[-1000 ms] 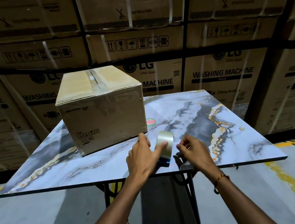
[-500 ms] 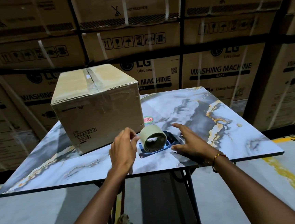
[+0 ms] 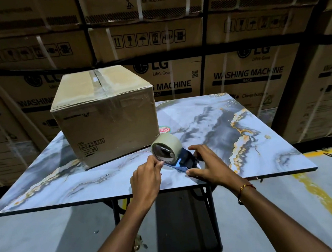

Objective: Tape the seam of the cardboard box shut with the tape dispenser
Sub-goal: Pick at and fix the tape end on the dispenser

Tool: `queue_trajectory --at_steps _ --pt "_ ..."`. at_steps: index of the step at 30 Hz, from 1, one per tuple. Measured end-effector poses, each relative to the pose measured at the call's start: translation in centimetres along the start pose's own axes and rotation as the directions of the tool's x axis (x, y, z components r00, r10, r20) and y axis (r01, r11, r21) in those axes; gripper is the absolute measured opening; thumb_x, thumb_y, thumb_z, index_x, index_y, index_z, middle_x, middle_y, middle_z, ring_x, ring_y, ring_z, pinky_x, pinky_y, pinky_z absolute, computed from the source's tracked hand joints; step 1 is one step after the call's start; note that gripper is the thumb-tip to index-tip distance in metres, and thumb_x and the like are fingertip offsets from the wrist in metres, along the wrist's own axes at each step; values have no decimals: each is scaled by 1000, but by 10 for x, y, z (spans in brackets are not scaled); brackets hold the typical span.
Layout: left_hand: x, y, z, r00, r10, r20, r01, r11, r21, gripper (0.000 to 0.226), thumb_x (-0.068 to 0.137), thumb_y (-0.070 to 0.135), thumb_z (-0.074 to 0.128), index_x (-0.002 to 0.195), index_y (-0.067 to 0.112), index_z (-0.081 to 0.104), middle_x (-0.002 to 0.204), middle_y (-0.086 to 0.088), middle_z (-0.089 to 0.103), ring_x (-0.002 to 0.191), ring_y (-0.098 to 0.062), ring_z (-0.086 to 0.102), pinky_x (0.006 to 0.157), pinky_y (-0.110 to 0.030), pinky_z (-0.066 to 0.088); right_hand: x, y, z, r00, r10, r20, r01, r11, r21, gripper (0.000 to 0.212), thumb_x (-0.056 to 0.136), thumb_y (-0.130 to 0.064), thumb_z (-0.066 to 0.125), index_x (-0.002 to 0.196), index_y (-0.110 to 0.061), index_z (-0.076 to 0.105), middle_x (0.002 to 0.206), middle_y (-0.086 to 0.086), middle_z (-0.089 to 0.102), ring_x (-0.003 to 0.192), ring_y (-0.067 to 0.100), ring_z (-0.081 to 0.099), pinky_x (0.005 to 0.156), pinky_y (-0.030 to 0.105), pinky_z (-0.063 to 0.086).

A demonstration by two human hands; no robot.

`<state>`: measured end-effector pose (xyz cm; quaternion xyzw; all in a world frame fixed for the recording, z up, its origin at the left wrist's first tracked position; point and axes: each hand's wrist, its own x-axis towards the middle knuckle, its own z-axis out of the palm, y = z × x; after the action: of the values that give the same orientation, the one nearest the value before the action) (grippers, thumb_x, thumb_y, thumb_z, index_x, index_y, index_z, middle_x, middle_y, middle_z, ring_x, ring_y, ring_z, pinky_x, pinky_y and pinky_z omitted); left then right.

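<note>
A brown cardboard box (image 3: 109, 126) stands on the back left of the marble-patterned table (image 3: 231, 120). Its top seam (image 3: 99, 83) runs front to back, with clear tape visible along it. The tape dispenser (image 3: 168, 148), a beige roll on a blue and black frame, lies on the table just in front of the box's right corner. My left hand (image 3: 145, 180) pinches at the roll's lower left edge. From the right, my right hand (image 3: 208, 164) grips the dispenser's frame, thumb under and fingers over it. The dispenser's handle is hidden by that hand.
Stacked washing machine cartons (image 3: 247, 74) form a wall right behind the table. A round red sticker (image 3: 164, 129) lies on the tabletop by the box. The table's black metal legs (image 3: 117, 216) stand on a grey floor with yellow lines (image 3: 328, 202).
The dispenser went from upright in my left hand near the front edge to lying nearer the box. Both hands have now closed on it.
</note>
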<state>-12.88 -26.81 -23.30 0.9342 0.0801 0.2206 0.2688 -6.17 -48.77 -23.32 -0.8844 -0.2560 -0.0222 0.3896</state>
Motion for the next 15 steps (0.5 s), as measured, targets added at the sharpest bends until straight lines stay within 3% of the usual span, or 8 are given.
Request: queue_trajectory --at_steps 8,15 --pt "11 -1 4 997 52 50 -56 994 93 27 104 42 33 91 20 41 88 -9 71 86 -40 60 66 -42 45 -8 -10 16 992 -94 -89 81 986 -143 64 73 -51 79 126 -36 46 109 -8 50 101 17 52 87 42 50" --pt "30 -8 11 995 -7 100 -7 989 146 40 103 50 28 98 20 53 97 -10 72 91 -40 62 74 -46 51 3 -18 32 981 -131 -144 92 964 -248 51 75 -62 72 104 -30 45 103 -7 51 91 17 50 76 37 47"
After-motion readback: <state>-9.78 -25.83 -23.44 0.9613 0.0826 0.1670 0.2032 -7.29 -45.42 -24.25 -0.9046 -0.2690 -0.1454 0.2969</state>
